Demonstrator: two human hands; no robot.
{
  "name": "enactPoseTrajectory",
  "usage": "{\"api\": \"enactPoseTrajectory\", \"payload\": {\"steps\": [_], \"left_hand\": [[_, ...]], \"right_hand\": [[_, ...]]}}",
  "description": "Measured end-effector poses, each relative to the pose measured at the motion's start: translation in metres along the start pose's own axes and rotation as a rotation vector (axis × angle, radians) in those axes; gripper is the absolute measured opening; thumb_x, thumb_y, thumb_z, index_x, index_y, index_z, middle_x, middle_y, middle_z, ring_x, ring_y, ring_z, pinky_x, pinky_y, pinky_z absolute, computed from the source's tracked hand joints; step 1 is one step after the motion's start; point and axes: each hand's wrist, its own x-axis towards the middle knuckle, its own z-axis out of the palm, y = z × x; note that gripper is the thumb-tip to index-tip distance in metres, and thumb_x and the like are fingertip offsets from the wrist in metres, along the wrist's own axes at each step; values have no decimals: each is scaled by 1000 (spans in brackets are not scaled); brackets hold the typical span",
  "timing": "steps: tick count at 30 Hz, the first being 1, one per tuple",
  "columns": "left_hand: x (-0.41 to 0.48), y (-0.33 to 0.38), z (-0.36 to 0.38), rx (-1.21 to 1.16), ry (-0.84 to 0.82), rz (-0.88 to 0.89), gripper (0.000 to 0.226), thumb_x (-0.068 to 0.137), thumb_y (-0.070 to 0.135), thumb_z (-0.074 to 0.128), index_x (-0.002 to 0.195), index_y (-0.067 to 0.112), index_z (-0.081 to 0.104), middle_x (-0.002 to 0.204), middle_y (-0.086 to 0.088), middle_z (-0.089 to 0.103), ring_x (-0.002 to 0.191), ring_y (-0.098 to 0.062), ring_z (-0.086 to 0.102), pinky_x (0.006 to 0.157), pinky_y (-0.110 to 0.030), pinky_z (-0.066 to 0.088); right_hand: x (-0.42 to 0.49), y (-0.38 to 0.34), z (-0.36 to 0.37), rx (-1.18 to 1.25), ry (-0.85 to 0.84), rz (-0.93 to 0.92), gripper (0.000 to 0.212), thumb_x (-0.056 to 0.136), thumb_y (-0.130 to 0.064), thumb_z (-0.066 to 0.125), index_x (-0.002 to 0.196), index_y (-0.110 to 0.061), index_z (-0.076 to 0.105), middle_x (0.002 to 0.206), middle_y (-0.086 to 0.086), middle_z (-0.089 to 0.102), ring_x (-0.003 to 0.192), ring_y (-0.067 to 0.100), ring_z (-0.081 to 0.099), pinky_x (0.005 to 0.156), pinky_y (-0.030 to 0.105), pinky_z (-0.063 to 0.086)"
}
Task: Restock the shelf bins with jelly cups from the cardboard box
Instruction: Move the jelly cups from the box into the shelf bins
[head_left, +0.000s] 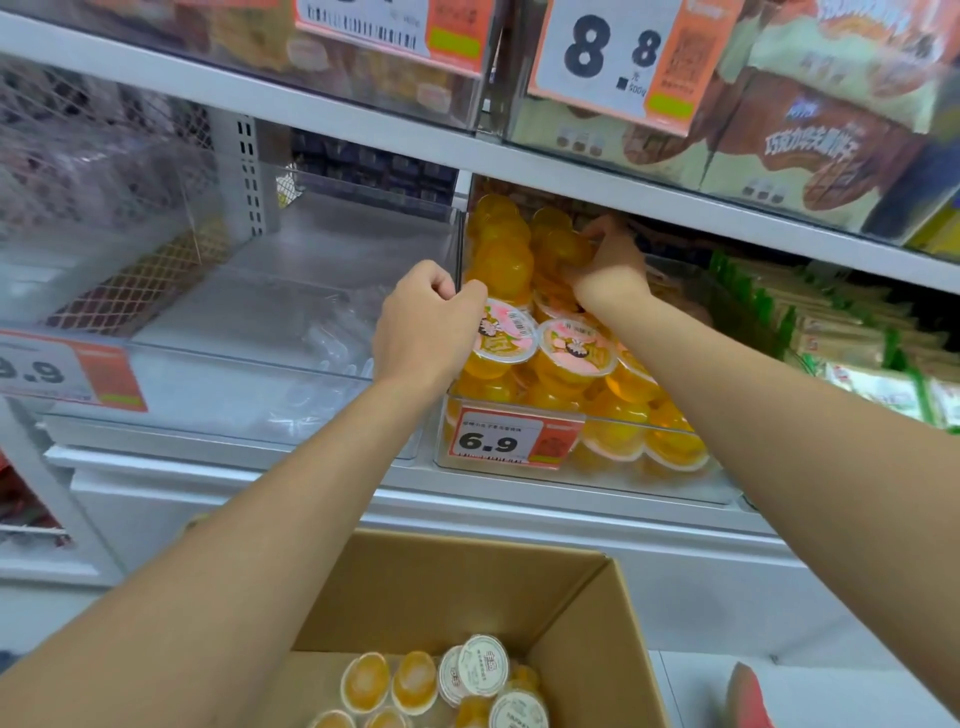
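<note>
A clear shelf bin with a 6.9 price tag is heaped with orange jelly cups. My left hand is at the bin's left wall, its fingers curled and pinching the wall's top edge beside a jelly cup with a pink lid. My right hand reaches deep into the bin and grips an orange jelly cup near the top of the pile. Below, the open cardboard box holds several more jelly cups.
To the left stands a clear bin with a 9.9 tag and only clear packaging inside. Green snack packs fill the bin on the right. The shelf above hangs low over the jelly pile. A red shoe shows at the bottom right.
</note>
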Motion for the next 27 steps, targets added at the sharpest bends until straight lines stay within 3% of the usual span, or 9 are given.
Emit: {"api": "enactPoseTrajectory", "payload": {"steps": [4,7,9,13,16,17,21,24,27], "left_hand": [[-2,1,0,10,2,6,24,86,31,56,69,22,42,68,0,58,73,-21,67,58,-33,48],[-1,0,0,7,0,-3,23,85,30,57,69,22,43,69,-1,59,74,-22,67,60,-35,49],[0,0,1,13,3,-10,22,86,30,56,70,22,43,71,-2,60,74,-21,66,60,-35,50],[-2,1,0,-3,1,-21,23,87,31,55,70,22,43,69,-1,61,68,-15,65,56,-30,46],[-4,4,-3,-47,-4,-54,24,88,29,54,69,21,43,65,2,58,64,-11,62,55,-27,42],[-5,5,-6,-58,-5,-59,24,88,29,54,69,21,43,67,1,59,66,-12,62,55,-28,43],[-25,11,-20,70,33,11,23,87,29,55,69,19,44,65,3,54,64,-13,53,54,-31,42],[-52,18,-33,161,57,91,28,86,28,55,64,17,41,58,4,43,56,-14,41,51,-29,33],[-84,13,-43,201,-8,58,25,82,27,53,63,18,39,55,5,41,57,-19,40,52,-31,31]], "right_hand": [[-1,-4,0,37,-14,-35,54,86,-36,69,132,-18,47,130,6,55,110,28,59,88,38,52],[2,-2,4,63,-60,-113,44,95,-23,58,138,-24,48,135,3,55,83,22,63,69,31,52],[4,2,5,45,-104,-134,48,97,-15,52,142,-30,45,138,3,54,74,19,62,65,30,53],[5,9,3,-48,-143,-147,61,95,-8,50,147,-36,33,147,6,44,108,33,61,88,40,54],[-2,14,-2,-52,-81,-183,65,92,-5,51,148,-34,34,145,10,46,100,31,61,73,34,54],[-9,15,-4,-41,-45,-211,61,92,-6,51,147,-30,38,142,10,49,102,29,60,75,33,54],[-52,17,-11,-58,110,-318,36,91,-15,54,126,-12,61,120,11,63,109,29,57,97,40,46],[-104,14,-14,35,190,-389,17,89,-10,55,98,-14,68,97,3,58,95,21,53,82,26,37],[-163,19,-10,184,209,-394,15,85,-5,55,90,-12,67,86,-6,50,80,13,47,72,20,30]]}}
